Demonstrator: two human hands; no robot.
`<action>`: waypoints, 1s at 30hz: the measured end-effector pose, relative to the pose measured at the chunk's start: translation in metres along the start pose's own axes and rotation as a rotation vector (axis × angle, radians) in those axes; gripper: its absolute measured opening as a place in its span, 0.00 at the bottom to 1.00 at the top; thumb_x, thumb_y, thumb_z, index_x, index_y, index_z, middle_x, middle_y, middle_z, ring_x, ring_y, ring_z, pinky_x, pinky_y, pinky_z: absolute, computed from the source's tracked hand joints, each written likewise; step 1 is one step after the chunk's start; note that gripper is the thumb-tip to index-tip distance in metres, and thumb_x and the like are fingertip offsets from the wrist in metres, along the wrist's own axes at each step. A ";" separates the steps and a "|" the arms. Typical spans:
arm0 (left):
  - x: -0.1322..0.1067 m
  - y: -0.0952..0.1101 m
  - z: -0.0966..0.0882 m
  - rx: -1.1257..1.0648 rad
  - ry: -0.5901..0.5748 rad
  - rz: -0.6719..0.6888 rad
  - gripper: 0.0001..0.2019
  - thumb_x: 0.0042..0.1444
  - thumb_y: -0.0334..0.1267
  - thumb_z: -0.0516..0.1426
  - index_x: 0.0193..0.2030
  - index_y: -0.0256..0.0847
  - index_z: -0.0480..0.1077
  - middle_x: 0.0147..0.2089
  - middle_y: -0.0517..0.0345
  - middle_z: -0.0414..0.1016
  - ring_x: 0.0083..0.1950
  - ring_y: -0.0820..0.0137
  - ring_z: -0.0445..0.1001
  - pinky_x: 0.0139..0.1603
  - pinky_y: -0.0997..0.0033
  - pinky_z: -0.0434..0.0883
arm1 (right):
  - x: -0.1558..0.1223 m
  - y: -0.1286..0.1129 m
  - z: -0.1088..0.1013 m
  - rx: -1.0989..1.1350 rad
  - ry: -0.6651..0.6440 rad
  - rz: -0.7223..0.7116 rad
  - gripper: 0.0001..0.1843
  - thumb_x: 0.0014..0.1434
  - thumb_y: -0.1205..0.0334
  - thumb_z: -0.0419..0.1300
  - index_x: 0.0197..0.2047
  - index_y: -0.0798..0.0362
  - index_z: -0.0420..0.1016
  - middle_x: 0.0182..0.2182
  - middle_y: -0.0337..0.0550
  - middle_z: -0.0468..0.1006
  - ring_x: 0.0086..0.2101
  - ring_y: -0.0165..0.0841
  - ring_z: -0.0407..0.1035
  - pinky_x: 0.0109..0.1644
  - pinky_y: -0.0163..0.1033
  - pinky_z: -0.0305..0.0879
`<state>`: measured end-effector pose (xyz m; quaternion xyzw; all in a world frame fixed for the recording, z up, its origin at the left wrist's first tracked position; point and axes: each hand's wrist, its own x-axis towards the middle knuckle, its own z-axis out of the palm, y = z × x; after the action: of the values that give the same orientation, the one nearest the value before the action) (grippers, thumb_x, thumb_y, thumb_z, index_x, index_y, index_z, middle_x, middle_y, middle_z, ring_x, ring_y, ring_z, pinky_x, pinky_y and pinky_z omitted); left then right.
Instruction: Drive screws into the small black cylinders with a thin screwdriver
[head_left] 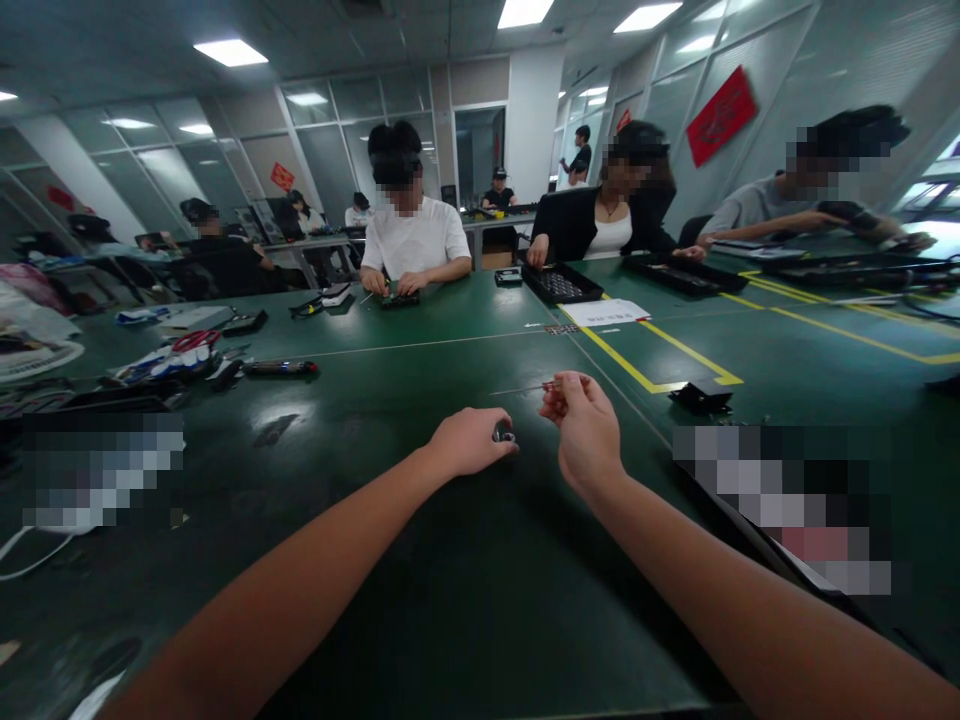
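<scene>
Over the green table, my left hand curls its fingers and thumb around a small dark and silvery metal part. Most of that part is hidden by the hand, so its kind does not show. My right hand is just to the right and slightly higher, closed in a pinch. Between its fingertips is a thin screwdriver, its slender metal shaft pointing left above the left hand. The shaft and the metal part are apart.
Left lie a dark pen-like tool and a pile of cables and gloves. A small black bracket lies right, beyond it black trays and a paper sheet. A co-worker in a white shirt works opposite.
</scene>
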<state>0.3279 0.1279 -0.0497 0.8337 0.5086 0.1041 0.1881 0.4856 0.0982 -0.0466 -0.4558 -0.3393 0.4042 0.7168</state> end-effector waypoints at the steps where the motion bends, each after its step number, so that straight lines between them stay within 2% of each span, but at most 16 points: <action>1: 0.004 0.002 0.001 0.025 -0.019 -0.007 0.18 0.55 0.49 0.66 0.50 0.46 0.77 0.48 0.48 0.79 0.47 0.53 0.77 0.41 0.61 0.72 | 0.000 0.000 0.000 0.005 0.000 0.003 0.16 0.56 0.44 0.64 0.36 0.47 0.72 0.30 0.37 0.74 0.30 0.31 0.68 0.34 0.38 0.67; 4: 0.012 0.005 0.001 0.079 -0.080 -0.018 0.16 0.54 0.50 0.66 0.46 0.44 0.77 0.46 0.48 0.79 0.46 0.53 0.77 0.41 0.61 0.71 | 0.000 0.001 0.000 0.036 0.006 0.005 0.16 0.55 0.44 0.65 0.36 0.48 0.72 0.29 0.37 0.74 0.29 0.31 0.68 0.34 0.38 0.67; 7: 0.012 0.001 -0.003 0.079 -0.136 -0.019 0.14 0.55 0.48 0.65 0.43 0.43 0.76 0.43 0.51 0.79 0.43 0.57 0.77 0.39 0.65 0.70 | 0.000 0.002 0.001 0.053 -0.005 0.009 0.17 0.55 0.44 0.66 0.36 0.48 0.72 0.29 0.36 0.74 0.29 0.30 0.67 0.34 0.38 0.66; 11: 0.004 -0.013 -0.008 -0.012 -0.075 -0.037 0.10 0.55 0.44 0.62 0.42 0.43 0.75 0.41 0.53 0.79 0.40 0.61 0.76 0.38 0.67 0.69 | -0.003 0.002 0.002 0.034 -0.019 0.009 0.17 0.55 0.44 0.65 0.36 0.48 0.73 0.29 0.37 0.74 0.29 0.30 0.68 0.34 0.38 0.67; 14: -0.007 -0.032 -0.014 -0.228 -0.053 -0.067 0.11 0.57 0.41 0.57 0.44 0.41 0.77 0.37 0.54 0.79 0.36 0.64 0.75 0.36 0.69 0.68 | -0.004 0.001 0.002 0.014 -0.029 0.018 0.16 0.55 0.44 0.65 0.36 0.48 0.73 0.29 0.37 0.74 0.29 0.31 0.68 0.34 0.39 0.67; 17: -0.027 -0.055 -0.027 -0.542 -0.034 -0.166 0.12 0.57 0.40 0.54 0.40 0.39 0.76 0.33 0.55 0.75 0.27 0.71 0.69 0.27 0.72 0.63 | -0.005 0.000 0.002 0.008 -0.040 0.036 0.15 0.56 0.45 0.64 0.35 0.48 0.73 0.30 0.37 0.74 0.30 0.31 0.68 0.34 0.39 0.67; 20: -0.056 -0.077 -0.048 -0.835 0.108 -0.280 0.10 0.57 0.42 0.55 0.36 0.38 0.72 0.31 0.58 0.70 0.25 0.74 0.65 0.23 0.76 0.57 | -0.006 0.000 0.002 0.004 -0.059 0.042 0.15 0.56 0.45 0.64 0.35 0.48 0.73 0.30 0.37 0.74 0.30 0.31 0.68 0.35 0.39 0.67; 22: -0.079 -0.091 -0.064 -1.012 0.214 -0.375 0.10 0.58 0.44 0.57 0.34 0.38 0.68 0.29 0.60 0.67 0.24 0.74 0.63 0.23 0.76 0.59 | -0.006 0.001 0.002 -0.001 -0.075 0.035 0.15 0.56 0.45 0.64 0.35 0.48 0.73 0.29 0.37 0.74 0.30 0.31 0.68 0.35 0.39 0.67; 24: -0.106 -0.103 -0.082 -1.177 0.367 -0.478 0.08 0.59 0.43 0.57 0.37 0.39 0.68 0.30 0.61 0.68 0.25 0.74 0.64 0.23 0.76 0.60 | -0.006 0.002 0.002 -0.006 -0.085 0.024 0.15 0.57 0.45 0.63 0.35 0.48 0.72 0.29 0.37 0.74 0.30 0.32 0.68 0.35 0.39 0.67; 26: -0.134 -0.114 -0.098 -1.264 0.510 -0.559 0.04 0.61 0.37 0.54 0.39 0.41 0.67 0.29 0.63 0.68 0.26 0.75 0.64 0.25 0.77 0.62 | -0.007 0.002 0.002 -0.012 -0.091 0.023 0.15 0.57 0.45 0.63 0.36 0.48 0.73 0.30 0.37 0.74 0.30 0.31 0.68 0.35 0.39 0.66; 28: -0.162 -0.125 -0.111 -1.313 0.630 -0.652 0.07 0.63 0.35 0.50 0.36 0.41 0.67 0.28 0.64 0.68 0.26 0.75 0.63 0.27 0.78 0.63 | -0.007 0.003 0.002 -0.013 -0.097 0.029 0.15 0.57 0.45 0.64 0.36 0.48 0.73 0.30 0.37 0.74 0.30 0.31 0.68 0.35 0.39 0.66; 30: -0.190 -0.137 -0.121 -1.308 0.804 -0.751 0.09 0.64 0.35 0.49 0.33 0.40 0.66 0.26 0.65 0.68 0.26 0.75 0.63 0.27 0.78 0.64 | -0.007 0.003 0.002 -0.012 -0.099 0.034 0.15 0.57 0.46 0.64 0.36 0.48 0.73 0.30 0.37 0.74 0.30 0.31 0.68 0.35 0.39 0.66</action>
<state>0.0849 0.0406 0.0061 0.2333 0.6168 0.5955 0.4588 0.4799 0.0935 -0.0494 -0.4451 -0.3691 0.4363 0.6894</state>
